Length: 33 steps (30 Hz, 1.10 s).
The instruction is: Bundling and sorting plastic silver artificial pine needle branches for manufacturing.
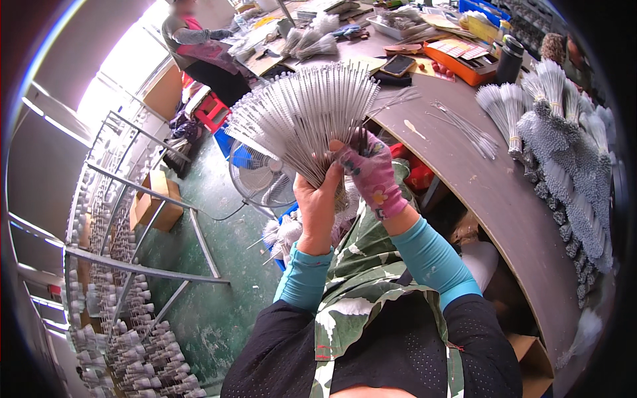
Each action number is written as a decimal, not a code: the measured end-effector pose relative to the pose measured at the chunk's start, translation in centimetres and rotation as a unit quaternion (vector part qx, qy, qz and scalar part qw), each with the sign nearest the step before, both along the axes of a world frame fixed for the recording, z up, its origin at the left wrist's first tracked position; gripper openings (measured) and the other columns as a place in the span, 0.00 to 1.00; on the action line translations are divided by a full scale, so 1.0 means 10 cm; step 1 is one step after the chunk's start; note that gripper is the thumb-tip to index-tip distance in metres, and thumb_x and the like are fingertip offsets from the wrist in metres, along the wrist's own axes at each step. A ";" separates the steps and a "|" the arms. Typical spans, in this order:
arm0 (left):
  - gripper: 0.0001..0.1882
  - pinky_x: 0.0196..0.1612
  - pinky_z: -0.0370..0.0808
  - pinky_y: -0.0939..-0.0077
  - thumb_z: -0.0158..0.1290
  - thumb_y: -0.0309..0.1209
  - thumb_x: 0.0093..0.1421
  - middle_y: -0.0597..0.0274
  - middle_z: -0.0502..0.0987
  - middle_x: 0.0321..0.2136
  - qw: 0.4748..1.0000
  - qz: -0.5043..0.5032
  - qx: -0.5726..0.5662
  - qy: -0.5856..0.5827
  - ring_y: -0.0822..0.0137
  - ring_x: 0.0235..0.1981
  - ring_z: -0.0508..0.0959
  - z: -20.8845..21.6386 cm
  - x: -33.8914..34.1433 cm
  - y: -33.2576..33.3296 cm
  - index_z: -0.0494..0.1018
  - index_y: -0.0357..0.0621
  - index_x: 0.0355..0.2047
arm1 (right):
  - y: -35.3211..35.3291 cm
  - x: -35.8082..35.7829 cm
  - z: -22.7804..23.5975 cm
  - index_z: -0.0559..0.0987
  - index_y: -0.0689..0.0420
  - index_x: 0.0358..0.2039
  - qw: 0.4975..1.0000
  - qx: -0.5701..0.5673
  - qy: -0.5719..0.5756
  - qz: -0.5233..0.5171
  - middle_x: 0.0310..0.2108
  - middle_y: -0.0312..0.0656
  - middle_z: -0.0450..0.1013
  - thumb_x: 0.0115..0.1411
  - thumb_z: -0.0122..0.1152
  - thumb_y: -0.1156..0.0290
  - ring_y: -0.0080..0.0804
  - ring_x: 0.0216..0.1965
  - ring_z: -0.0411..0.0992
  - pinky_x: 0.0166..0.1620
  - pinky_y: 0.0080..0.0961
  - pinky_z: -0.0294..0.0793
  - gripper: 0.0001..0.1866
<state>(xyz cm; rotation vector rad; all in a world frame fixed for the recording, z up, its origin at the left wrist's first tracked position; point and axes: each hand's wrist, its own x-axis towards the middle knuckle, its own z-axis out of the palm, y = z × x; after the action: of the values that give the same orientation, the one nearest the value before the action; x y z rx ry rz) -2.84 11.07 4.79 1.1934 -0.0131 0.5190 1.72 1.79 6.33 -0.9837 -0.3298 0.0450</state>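
A thick bundle of thin wire brushes with whitish bristled ends is fanned out in front of me, bristles up and away. My bare left hand is closed around the gathered wire stems from below. My right hand, in a pink flowered glove with dark finger parts, is closed against the right side of the same stems. Its thumb tip is bare and presses on the wires. The fingers behind the bundle are hidden. A few loose wire brushes lie on the table just beyond the fan's right edge.
The brown table curves along my right, bearing brush piles, a black bottle, a phone and an orange box. A fan and metal rack stand left. Another person works at the far left.
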 end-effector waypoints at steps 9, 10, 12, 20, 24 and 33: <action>0.05 0.33 0.68 0.85 0.55 0.23 0.56 0.68 0.75 0.28 0.986 0.167 -0.012 -0.015 0.79 0.27 0.72 -0.02 0.01 -0.09 0.72 0.38 0.33 | 0.04 -0.11 0.07 0.78 0.59 0.34 0.994 0.045 0.086 -0.051 0.28 0.32 0.74 0.54 0.63 0.72 0.15 0.30 0.69 0.34 0.12 0.68 0.08; 0.05 0.33 0.68 0.85 0.55 0.23 0.56 0.68 0.75 0.28 0.986 0.168 -0.013 -0.015 0.79 0.27 0.72 -0.01 0.00 -0.08 0.72 0.38 0.33 | 0.04 -0.12 0.07 0.78 0.59 0.34 0.994 0.044 0.086 -0.051 0.28 0.32 0.74 0.54 0.63 0.72 0.15 0.30 0.69 0.34 0.12 0.68 0.08; 0.04 0.32 0.68 0.85 0.55 0.24 0.56 0.69 0.74 0.27 0.987 0.160 -0.003 -0.020 0.79 0.27 0.71 -0.05 0.01 -0.09 0.72 0.37 0.32 | 0.00 -0.11 0.00 0.77 0.60 0.37 0.997 0.059 0.038 -0.030 0.30 0.32 0.74 0.54 0.62 0.74 0.15 0.30 0.69 0.35 0.12 0.68 0.10; 0.07 0.33 0.68 0.83 0.54 0.29 0.58 0.67 0.75 0.26 0.984 0.124 0.124 0.016 0.78 0.27 0.71 0.03 -0.08 -0.11 0.72 0.36 0.32 | -0.22 -0.10 -0.04 0.74 0.61 0.42 0.999 -0.007 -0.051 -0.011 0.33 0.34 0.73 0.53 0.58 0.81 0.17 0.35 0.70 0.39 0.15 0.70 0.14; 0.10 0.34 0.69 0.82 0.54 0.30 0.57 0.67 0.75 0.27 0.979 0.094 0.179 0.016 0.78 0.28 0.72 0.03 -0.12 -0.16 0.70 0.37 0.36 | -0.32 -0.07 -0.04 0.73 0.61 0.40 0.995 -0.029 -0.092 -0.036 0.33 0.35 0.74 0.52 0.60 0.79 0.17 0.34 0.70 0.39 0.15 0.71 0.14; 0.09 0.34 0.68 0.85 0.57 0.26 0.55 0.69 0.75 0.30 0.997 -0.002 0.071 0.021 0.79 0.29 0.71 -0.06 -0.06 -0.18 0.70 0.39 0.35 | -0.38 -0.01 -0.11 0.74 0.61 0.37 0.995 -0.062 -0.037 -0.074 0.28 0.33 0.74 0.51 0.60 0.78 0.18 0.28 0.70 0.34 0.17 0.71 0.12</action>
<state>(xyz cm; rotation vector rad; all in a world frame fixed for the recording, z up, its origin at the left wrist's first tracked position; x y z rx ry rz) -3.42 9.25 4.21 1.3422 -0.0174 0.4958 1.61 -2.04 5.22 -1.1328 -0.3242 -0.1059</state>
